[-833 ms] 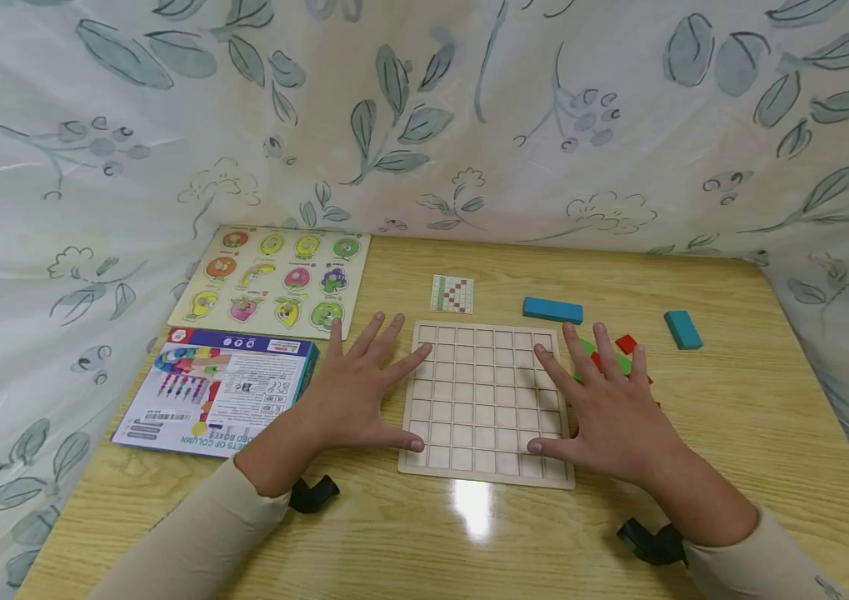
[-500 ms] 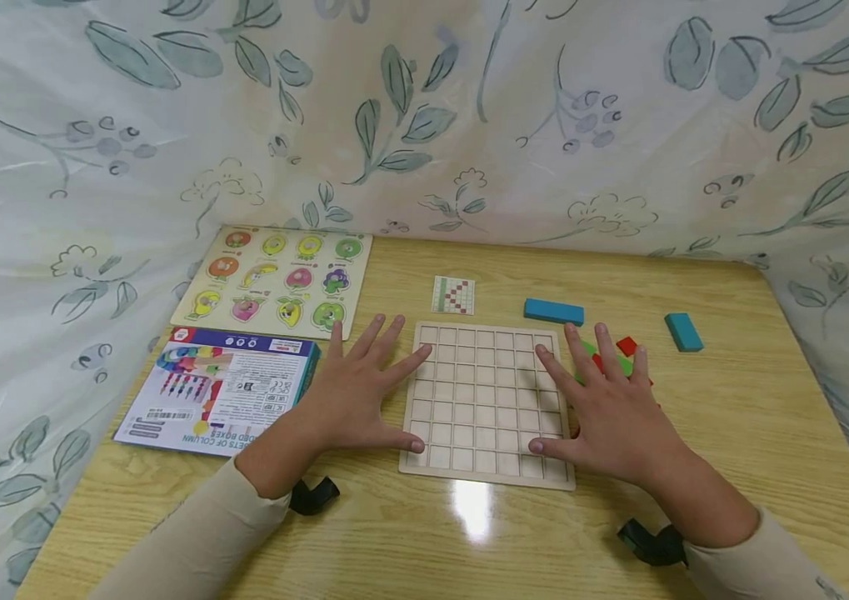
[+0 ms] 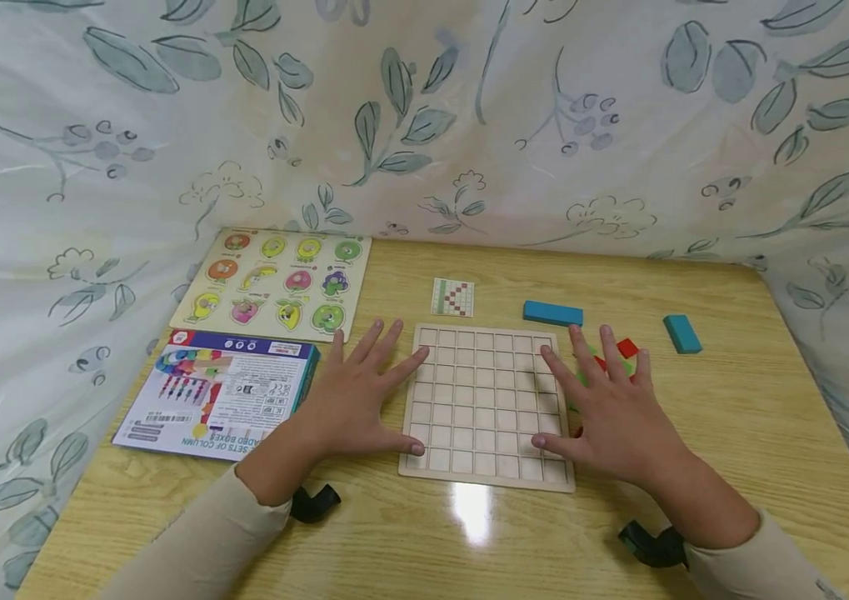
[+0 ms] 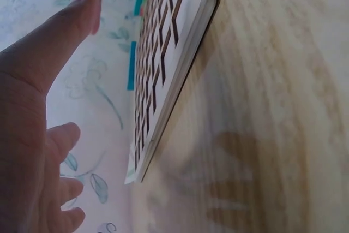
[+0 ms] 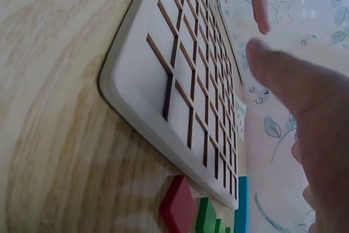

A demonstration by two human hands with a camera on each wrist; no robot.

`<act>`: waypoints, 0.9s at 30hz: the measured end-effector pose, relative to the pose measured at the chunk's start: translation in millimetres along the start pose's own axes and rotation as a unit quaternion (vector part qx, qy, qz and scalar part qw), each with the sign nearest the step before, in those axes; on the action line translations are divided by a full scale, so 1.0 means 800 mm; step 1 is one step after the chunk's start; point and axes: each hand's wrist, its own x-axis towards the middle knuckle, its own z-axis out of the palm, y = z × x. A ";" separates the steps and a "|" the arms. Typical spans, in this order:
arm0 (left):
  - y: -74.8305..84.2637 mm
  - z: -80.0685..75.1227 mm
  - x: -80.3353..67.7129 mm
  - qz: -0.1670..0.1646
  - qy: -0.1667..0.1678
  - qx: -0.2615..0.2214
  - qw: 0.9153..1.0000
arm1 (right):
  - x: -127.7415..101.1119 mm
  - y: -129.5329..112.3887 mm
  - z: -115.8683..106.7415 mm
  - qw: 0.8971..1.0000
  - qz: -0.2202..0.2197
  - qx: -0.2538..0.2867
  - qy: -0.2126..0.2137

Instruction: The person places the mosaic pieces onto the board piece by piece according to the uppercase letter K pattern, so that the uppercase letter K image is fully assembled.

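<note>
— So, where are your hands right now?

— My left hand (image 3: 352,396) lies palm down with the fingers spread and straight, gripping nothing. Its thumb tip and forefinger reach onto the left edge of the grid board (image 3: 484,402). My right hand (image 3: 611,412) mirrors it on the other side, fingers fanned out and straight, thumb tip on the board's lower right squares, forefinger over its right edge.

— And the board itself?

— It lies flat on the wooden table (image 3: 754,417), right between my two hands, its squares bare. The left wrist view shows its left rim from low down, with my thumb (image 4: 65,31) raised beside it (whether the thumb presses the wood there, I cannot tell).

— What's under the right hand?

— Red and green blocks (image 3: 625,354) peek out past my right fingers, just beside the board's right edge. The right wrist view shows a red block (image 5: 177,208) and green ones lying on the table close to that rim.

— Further out?

— A long blue block (image 3: 552,312) lies just beyond the board's far right corner, and a shorter blue block (image 3: 682,332) sits well off to the right. A small pattern card (image 3: 452,297) lies beyond the board's far edge. To my left there's a printed box (image 3: 217,392), touching or nearly touching my left hand, and past it a fruit puzzle board (image 3: 277,282). A leaf-print cloth (image 3: 424,117) hangs around the table.
</note>
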 end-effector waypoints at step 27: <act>0.020 0.039 -0.003 -0.084 0.056 -0.242 0.965 | 0.019 0.052 0.027 0.987 0.018 0.105 0.124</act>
